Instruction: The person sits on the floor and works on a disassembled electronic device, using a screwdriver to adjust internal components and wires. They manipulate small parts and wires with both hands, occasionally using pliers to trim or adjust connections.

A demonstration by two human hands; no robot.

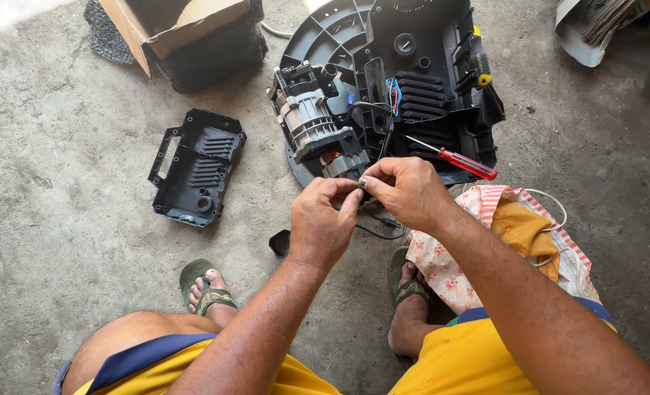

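Both our knees frame the left hand (319, 223) and right hand (405, 192), fingertips pinched together on a small part (361, 183) just below the opened black machine (387, 88), screwdriver (453, 159) resting right of the grip for easy reach.

The opened machine (391, 88) lies on the floor (61, 219) ahead of both hands, a screwdriver (453, 159) resting on its right part. A loose cover (195, 167) lies to its left, a cardboard box (193, 36) beyond that, and a cloth bag (515, 241) at the right knee.

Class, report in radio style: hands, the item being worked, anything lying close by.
Left hand and right hand pinch one small part together. Opened machine housing just beyond. Red screwdriver lies on it; detached black cover lies apart.
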